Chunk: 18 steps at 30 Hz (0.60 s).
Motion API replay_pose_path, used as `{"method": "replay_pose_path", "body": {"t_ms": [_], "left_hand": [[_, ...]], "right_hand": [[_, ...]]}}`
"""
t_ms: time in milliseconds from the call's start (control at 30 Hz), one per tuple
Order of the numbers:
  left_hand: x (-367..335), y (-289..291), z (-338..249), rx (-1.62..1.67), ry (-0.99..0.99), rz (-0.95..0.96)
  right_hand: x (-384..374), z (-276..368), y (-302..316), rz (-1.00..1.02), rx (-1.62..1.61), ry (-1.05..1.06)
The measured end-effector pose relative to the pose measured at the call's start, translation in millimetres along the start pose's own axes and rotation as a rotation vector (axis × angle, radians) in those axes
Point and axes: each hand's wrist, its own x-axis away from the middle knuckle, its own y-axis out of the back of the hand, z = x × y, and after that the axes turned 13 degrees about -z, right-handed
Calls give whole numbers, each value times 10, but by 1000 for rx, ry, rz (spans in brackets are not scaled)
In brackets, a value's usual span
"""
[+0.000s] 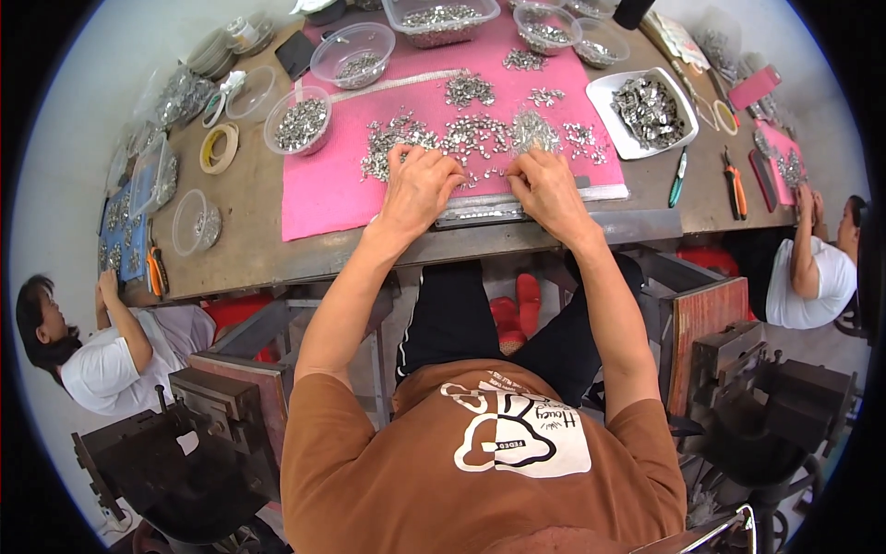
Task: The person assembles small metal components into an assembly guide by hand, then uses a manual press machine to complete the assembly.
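Observation:
My left hand [417,189] is over the near edge of a pink mat [323,198], its fingers curled down beside a heap of small shiny metal pieces [392,138]. To its right, my right hand [548,192] bends its fingers in a pinch below a heap of thin silvery pieces [533,129]. Whatever either hand pinches is too small or hidden to tell. Between and just below both hands lies a narrow dark metal holder [478,218] with a row of small shiny pieces in it. More loose metal pieces [475,136] are scattered between the two heaps.
Clear tubs [300,123] of metal pieces stand at left and back. A white dish [678,106] of darker pieces, a teal cutter [678,180] and orange-handled pliers [736,189] lie right; tape rolls [220,150] left. Co-workers [120,342] sit at both sides.

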Motion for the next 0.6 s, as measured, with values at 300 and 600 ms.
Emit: {"method": "replay_pose_path", "body": {"t_ms": [300, 600], "left_hand": [[-11, -32, 3, -19, 23, -28], [6, 5, -108, 40, 74, -14]], "right_hand": [[20, -21, 86, 2, -248, -224], [4, 6, 24, 22, -126, -41]]}}
